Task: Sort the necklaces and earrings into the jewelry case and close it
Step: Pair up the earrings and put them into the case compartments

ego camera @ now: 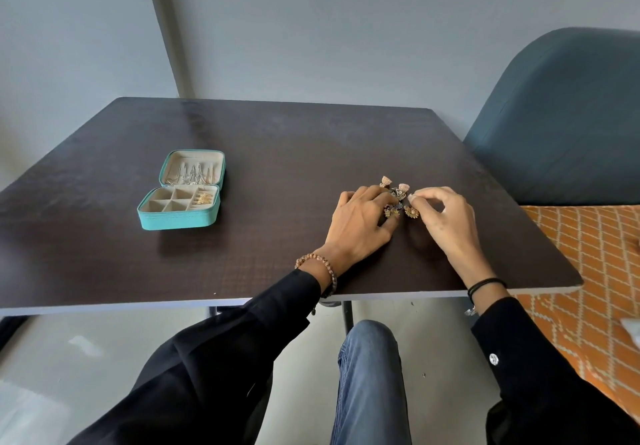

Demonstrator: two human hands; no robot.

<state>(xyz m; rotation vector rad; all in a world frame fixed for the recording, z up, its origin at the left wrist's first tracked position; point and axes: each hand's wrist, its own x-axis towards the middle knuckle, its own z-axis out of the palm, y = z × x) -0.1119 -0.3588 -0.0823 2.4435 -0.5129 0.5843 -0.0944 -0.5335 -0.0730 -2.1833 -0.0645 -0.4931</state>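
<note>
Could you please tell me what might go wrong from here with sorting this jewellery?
The small gold and purple earrings lie bunched between the left hand and right hand; lifting one may snag and drag another. The open teal jewelry case sits far left on the dark brown table, so a carried earring could drop.

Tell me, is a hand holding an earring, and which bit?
The right hand seems to pinch one of the piled earrings; which bit is too small to tell. The left hand only touches them.
</note>
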